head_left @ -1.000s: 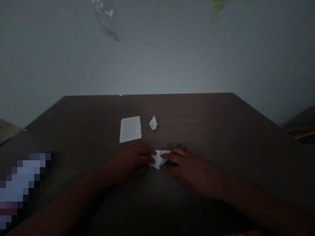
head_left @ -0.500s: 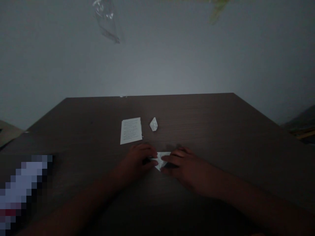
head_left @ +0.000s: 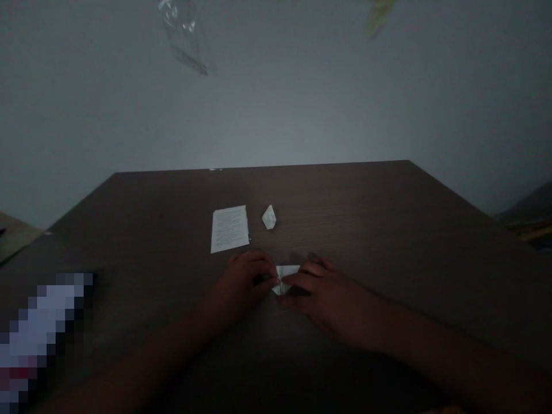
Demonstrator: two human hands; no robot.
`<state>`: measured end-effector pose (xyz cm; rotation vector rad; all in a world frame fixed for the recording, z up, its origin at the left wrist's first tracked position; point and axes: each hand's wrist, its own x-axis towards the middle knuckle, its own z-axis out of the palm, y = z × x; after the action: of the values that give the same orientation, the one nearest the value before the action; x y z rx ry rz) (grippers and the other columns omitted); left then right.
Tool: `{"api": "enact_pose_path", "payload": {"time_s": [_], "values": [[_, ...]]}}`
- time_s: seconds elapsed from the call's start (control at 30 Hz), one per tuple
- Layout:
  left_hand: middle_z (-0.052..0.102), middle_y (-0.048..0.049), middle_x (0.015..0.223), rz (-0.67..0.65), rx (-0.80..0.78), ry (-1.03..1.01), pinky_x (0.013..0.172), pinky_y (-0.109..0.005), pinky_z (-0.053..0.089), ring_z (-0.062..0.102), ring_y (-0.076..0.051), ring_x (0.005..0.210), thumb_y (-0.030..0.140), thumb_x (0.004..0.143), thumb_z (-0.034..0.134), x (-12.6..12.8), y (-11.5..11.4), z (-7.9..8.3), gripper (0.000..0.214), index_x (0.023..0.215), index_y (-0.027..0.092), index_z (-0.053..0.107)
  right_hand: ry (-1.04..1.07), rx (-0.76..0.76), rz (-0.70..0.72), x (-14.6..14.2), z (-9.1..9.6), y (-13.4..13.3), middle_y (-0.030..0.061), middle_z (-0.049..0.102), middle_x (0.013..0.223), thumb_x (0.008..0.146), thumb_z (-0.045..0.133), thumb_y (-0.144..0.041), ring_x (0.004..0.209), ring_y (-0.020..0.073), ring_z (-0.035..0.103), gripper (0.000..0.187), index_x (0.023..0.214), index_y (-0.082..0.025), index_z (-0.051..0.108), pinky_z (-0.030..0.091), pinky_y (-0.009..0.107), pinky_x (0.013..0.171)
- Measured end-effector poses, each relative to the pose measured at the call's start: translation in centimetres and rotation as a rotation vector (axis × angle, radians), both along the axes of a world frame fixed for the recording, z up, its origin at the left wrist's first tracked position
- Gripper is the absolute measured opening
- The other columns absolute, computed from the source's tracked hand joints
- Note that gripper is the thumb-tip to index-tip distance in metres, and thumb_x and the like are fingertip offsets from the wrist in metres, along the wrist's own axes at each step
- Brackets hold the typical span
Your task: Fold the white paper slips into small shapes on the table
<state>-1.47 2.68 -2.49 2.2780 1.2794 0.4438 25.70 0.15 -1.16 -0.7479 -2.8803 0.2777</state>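
Note:
A small piece of folded printed paper (head_left: pixel 288 269) lies on the table between my hands, its sides partly hidden by the fingers. My left hand (head_left: pixel 248 282) has thumb and fingers closed on its left edge. From the other side, my right hand (head_left: pixel 334 299) grips the paper, with the index fingertip pressing near its middle and the thumb at the lower edge. Beyond the hands, a little folded white paper piece (head_left: pixel 269 218) with a pointed top rests on the wood. To its left are flat printed sheets (head_left: pixel 230 229), apparently stacked.
The dark wooden table (head_left: pixel 345 218) reaches back to a pale wall (head_left: pixel 293 103). At the left edge lies a pixelated, bright-faced object (head_left: pixel 47 322). A clear plastic bag (head_left: pixel 183 37) hangs on the wall, and a white scrap (head_left: pixel 215 169) sits at the table's back edge.
My fingertips have come slightly closer together over the folded paper, and its lower point shows less than before. The sheets and the small folded piece stay where they were.

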Motion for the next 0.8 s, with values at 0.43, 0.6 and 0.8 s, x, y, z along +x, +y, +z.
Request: {"api": "enact_pose_path", "payload": {"time_s": [0.43, 0.6, 0.8], "values": [[0.080, -0.0048, 0.120, -0.035, 0.047, 0.009, 0.107, -0.047, 0.059, 0.077, -0.030, 0.115, 0.013, 0.102, 0.079, -0.3, -0.2, -0.3, 0.012, 0.103, 0.025, 0.080, 0.096, -0.117, -0.016, 0.3, 0.1, 0.7, 0.0068, 0.080, 0.152, 0.107, 0.064, -0.007, 0.124, 0.0307, 0.070, 0.044, 0.144, -0.024, 0.078, 0.052, 0.054, 0.112], [0.079, -0.0060, 0.132, -0.087, 0.057, 0.005, 0.114, -0.050, 0.057, 0.075, -0.031, 0.125, 0.015, 0.101, 0.081, -1.2, -0.4, -0.6, 0.016, 0.112, 0.027, 0.080, 0.120, -0.126, 0.002, 0.4, -0.2, 0.9, 0.0052, 0.081, 0.148, 0.105, 0.066, -0.006, 0.119, 0.0290, 0.069, 0.044, 0.142, -0.026, 0.078, 0.049, 0.052, 0.111], [0.079, -0.0054, 0.133, -0.065, 0.053, 0.004, 0.117, -0.051, 0.055, 0.075, -0.031, 0.127, 0.012, 0.098, 0.083, -1.1, -0.7, -0.5, 0.022, 0.114, 0.027, 0.079, 0.071, -0.057, 0.014, 0.5, -0.2, 0.5, 0.0107, 0.078, 0.147, 0.104, 0.068, -0.009, 0.122, 0.0331, 0.066, 0.051, 0.152, -0.026, 0.075, 0.051, 0.052, 0.107]]}}
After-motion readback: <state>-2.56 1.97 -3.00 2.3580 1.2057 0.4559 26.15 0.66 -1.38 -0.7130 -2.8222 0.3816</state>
